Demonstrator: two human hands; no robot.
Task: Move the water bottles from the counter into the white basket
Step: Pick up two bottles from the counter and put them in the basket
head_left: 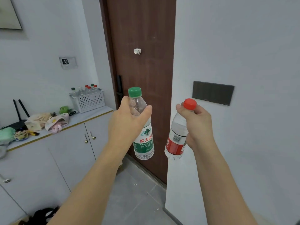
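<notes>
My left hand grips a green-capped, green-labelled water bottle around its upper body, held upright in the air before the brown door. My right hand grips a red-capped, red-labelled water bottle near its neck, tilted slightly. The white perforated basket stands at the far end of the counter on the left, well away from both hands. Several bottles with green and red caps stand inside it.
The counter tops grey cabinets and carries a black router, cloth bags, a green item and other clutter. A brown door is straight ahead; a white wall with a dark panel is at the right. Grey floor lies below.
</notes>
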